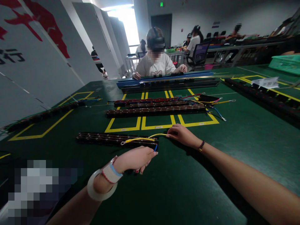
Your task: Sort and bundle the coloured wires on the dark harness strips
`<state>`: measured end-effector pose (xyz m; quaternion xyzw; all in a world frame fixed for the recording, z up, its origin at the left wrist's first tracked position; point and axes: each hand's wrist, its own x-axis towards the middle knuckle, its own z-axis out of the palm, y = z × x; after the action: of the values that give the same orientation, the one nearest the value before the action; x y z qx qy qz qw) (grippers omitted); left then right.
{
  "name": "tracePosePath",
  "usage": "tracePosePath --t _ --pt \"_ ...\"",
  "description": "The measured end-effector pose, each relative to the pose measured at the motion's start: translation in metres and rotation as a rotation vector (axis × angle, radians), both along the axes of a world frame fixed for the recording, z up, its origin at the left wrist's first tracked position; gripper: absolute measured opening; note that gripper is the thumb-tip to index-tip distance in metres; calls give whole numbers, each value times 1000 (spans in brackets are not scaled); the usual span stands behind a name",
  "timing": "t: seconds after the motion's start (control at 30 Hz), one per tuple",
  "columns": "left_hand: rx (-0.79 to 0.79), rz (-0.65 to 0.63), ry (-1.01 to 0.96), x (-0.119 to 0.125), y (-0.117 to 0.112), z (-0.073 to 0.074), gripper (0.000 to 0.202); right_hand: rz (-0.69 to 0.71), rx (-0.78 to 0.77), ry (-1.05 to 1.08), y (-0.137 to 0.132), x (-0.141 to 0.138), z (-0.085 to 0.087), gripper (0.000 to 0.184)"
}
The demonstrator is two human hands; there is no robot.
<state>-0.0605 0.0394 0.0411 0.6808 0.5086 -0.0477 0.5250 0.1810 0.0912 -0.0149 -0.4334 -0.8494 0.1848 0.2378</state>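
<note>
A long black strip with copper-coloured rods (100, 138) lies on the green table just beyond my hands. At its right end, my left hand (134, 158) is closed, its fingertips at a short blue wire (156, 147). My right hand (182, 135) pinches the end of a yellow wire (157, 135), which curves back over the strip. Another yellow length with a ring terminal (123, 143) lies across the strip; I cannot tell whether it is the same wire. The fingers of my left hand are partly hidden behind its back.
Further strips (159, 109) with coloured leads lie across yellow tape outlines (122, 129). Blue and black rails (168, 82) stretch before a seated co-worker (157, 62). Strips also lie at left (53, 112) and right (264, 97). A green basket (286, 64) stands at the far right.
</note>
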Motion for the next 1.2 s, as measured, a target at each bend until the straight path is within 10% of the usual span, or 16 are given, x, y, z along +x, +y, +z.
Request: tracePosePath --t 0.2,0.57,0.93,1.2 --pt "418 -34 42 1 -11 14 28 -8 16 5 0 0 -1 22" --pt "578 -85 397 7 -31 42 47 -8 -9 6 -1 0 1 24" --pt "727 106 688 15 -30 35 69 53 58 1 -1 2 0 24" --pt "748 -53 379 23 -34 34 58 104 -5 20 0 4 2 26"
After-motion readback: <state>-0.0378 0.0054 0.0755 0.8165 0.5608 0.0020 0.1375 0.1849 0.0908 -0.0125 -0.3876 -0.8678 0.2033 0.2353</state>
